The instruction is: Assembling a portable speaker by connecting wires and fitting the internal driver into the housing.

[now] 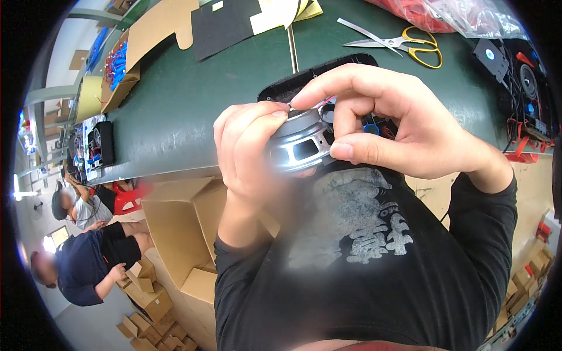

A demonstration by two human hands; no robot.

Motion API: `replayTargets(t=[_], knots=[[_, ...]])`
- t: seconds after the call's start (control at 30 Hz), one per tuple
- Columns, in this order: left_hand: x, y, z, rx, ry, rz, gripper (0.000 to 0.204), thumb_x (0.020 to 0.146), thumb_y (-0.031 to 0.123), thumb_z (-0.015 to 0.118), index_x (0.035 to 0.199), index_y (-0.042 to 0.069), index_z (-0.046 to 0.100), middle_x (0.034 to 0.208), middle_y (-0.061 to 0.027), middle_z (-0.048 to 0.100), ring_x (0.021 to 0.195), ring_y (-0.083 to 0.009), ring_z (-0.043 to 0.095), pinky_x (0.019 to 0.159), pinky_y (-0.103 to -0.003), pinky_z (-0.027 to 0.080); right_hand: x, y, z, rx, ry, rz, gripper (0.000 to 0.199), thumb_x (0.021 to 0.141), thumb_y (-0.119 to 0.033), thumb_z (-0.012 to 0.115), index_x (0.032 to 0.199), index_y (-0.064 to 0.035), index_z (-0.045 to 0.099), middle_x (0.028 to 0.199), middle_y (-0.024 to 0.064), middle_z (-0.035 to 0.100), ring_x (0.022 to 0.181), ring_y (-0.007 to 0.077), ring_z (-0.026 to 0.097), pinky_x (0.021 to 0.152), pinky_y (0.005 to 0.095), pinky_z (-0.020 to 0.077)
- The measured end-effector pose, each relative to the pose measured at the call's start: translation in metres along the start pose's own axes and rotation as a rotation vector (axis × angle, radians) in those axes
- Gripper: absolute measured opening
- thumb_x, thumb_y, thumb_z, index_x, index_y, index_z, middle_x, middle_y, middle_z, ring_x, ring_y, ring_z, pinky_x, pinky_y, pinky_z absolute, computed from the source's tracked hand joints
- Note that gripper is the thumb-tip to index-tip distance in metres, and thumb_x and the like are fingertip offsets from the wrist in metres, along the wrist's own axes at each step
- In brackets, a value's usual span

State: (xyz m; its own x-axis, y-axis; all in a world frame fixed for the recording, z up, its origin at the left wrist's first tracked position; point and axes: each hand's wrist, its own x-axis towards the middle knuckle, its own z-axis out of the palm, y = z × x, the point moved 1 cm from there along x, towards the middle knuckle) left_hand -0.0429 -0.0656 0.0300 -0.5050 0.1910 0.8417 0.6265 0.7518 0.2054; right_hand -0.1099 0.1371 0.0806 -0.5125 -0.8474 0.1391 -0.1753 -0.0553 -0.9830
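Observation:
My left hand (246,137) is closed around a round speaker driver (300,141) with a silver metal frame and a grey magnet, tilted in front of my chest. At the magnet's top, its thumb meets the index fingertip of my right hand (404,120). The right thumb rests by the frame's edge, and its other fingers are curled. Whatever small piece may lie between the fingertips is too small to make out. Behind the hands, on the bench, lies a black plastic housing (360,59), mostly covered by them.
Scissors (404,44) with yellow handles lie on the green bench (193,111). Black foam sheet (222,26) and cardboard (161,32) are at the back. Speaker parts (527,82) sit at the right. Below the bench stands an open carton (178,234); other people (93,263) work at the left.

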Motion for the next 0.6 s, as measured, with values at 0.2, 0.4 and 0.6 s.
replayTargets(t=[0.2, 0.4, 0.6], knots=[[0.0017, 0.0029, -0.0019, 0.007, -0.012, -0.010, 0.049, 0.083, 0.043, 0.073, 0.108, 0.004, 0.057, 0.094, -0.0108, 0.066, 0.081, -0.0252, 0.064, 0.078, -0.040, 0.050, -0.0031, -0.0020, 0.0055, -0.109, 0.061, -0.027, 0.046, 0.084, 0.002, 0.070, 0.128, 0.0023, 0.055, 0.070, -0.0004, 0.057, 0.062, 0.0045, 0.052, 0.061, 0.0203, 0.0409], [-0.0013, 0.0076, -0.0057, -0.034, -0.058, -0.073, 0.062, 0.089, 0.054, 0.064, 0.115, -0.001, 0.053, 0.102, -0.0183, 0.064, 0.088, -0.0296, 0.063, 0.082, -0.041, 0.049, -0.0030, -0.0045, 0.0071, -0.262, 0.096, -0.081, 0.046, 0.083, -0.002, 0.073, 0.126, 0.0002, 0.056, 0.061, -0.0014, 0.055, 0.056, 0.0052, 0.051, 0.056, 0.0216, 0.0394], [-0.0066, 0.0051, -0.0056, -0.084, -0.009, -0.211, 0.067, 0.094, 0.061, 0.050, 0.115, -0.003, 0.049, 0.101, -0.0207, 0.061, 0.088, -0.0273, 0.064, 0.078, -0.037, 0.052, -0.0050, 0.0022, 0.0055, -0.161, 0.093, -0.012, 0.045, 0.087, -0.007, 0.071, 0.128, 0.0010, 0.054, 0.064, -0.0016, 0.058, 0.059, 0.0042, 0.052, 0.060, 0.0211, 0.0404]])
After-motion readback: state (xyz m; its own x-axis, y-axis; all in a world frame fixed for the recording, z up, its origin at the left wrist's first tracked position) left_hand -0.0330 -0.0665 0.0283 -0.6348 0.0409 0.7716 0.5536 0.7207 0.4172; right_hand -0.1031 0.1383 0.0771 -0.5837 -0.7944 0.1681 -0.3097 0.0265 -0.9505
